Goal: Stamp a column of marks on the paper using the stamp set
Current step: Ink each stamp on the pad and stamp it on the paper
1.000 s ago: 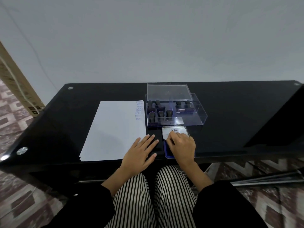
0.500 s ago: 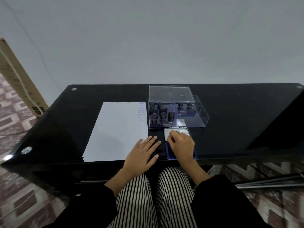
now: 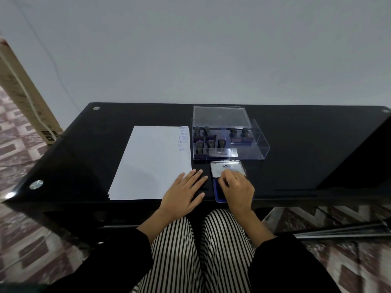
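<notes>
Fingers (image 3: 226,176) of my right hand (image 3: 238,188) curl over the ink pad (image 3: 218,194); whether they grip anything, I cannot tell. My left hand (image 3: 184,193) lies flat and open beside the paper (image 3: 152,163) on the bench (image 3: 306,157). The marks (image 3: 183,138) fill only the column's top, so I judge most of it is left.

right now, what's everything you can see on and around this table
table: one, black glass, centre
paper: one stack, white, left of the case
stamped marks: one column, blue, paper's far right edge
case: one, clear, right of the paper
lid: one, clear, behind the case
stamps: seven, dark, inside the case
ink pad: one, blue, open, nearer than the case
cardboard box: one, brown, far left
left hand: flat, at the paper's near corner
right hand: curled over the ink pad
</notes>
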A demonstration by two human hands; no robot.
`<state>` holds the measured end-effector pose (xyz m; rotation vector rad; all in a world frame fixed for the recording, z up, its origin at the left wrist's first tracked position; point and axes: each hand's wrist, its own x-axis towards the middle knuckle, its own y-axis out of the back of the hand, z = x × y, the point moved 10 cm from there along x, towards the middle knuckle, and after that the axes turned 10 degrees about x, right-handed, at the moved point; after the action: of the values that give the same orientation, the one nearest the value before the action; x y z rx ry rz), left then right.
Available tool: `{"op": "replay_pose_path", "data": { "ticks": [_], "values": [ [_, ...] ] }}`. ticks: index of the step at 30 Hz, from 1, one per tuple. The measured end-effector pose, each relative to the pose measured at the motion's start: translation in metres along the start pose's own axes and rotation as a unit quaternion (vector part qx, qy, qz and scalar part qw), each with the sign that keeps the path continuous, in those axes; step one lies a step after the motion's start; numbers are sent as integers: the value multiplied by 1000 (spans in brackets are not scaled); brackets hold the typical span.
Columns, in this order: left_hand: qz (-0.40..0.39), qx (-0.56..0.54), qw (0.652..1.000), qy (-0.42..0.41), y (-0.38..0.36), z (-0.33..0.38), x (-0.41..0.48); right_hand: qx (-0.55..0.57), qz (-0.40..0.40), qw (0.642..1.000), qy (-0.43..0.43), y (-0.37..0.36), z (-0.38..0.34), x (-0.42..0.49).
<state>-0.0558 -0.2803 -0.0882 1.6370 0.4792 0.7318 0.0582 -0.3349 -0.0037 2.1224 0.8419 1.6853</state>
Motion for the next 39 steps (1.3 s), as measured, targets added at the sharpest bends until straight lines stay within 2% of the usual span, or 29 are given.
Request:
{"op": "replay_pose_path", "data": {
  "ticks": [7, 15, 21, 25, 27, 30, 31, 33, 35, 39],
  "values": [
    [1, -8, 1000, -4, 0, 1, 0, -11, -45, 998, -37, -17, 6, 10],
    [-2, -1, 1000, -4, -1, 1, 0, -16, -60, 997, -54, -18, 8, 7],
    [0, -11, 1000, -6, 1, 2, -1, -34, -134, 980, -145, -33, 21, 12],
    [-22, -38, 999, -5, 0, 2, 0, -30, -166, 974, -151, -36, 22, 15],
    [-18, -98, 995, -1, 5, 1, 0, -30, -185, 971, -151, -37, 26, 19],
    [40, -263, 962, 65, 30, -19, 1, -10, -192, 968, -160, -35, 28, 32],
    [74, -288, 951, 82, 41, -27, 1, 11, -183, 970, -159, -31, 22, 43],
    [131, -285, 945, 96, 62, -41, 1, 65, -181, 969, -156, -30, 5, 69],
    [151, -267, 945, 114, 73, -58, 4, 113, -217, 959, -144, -41, -12, 94],
    [111, -227, 950, 186, 71, -100, 16, 140, -332, 929, -84, -80, -43, 125]
  ]
}}
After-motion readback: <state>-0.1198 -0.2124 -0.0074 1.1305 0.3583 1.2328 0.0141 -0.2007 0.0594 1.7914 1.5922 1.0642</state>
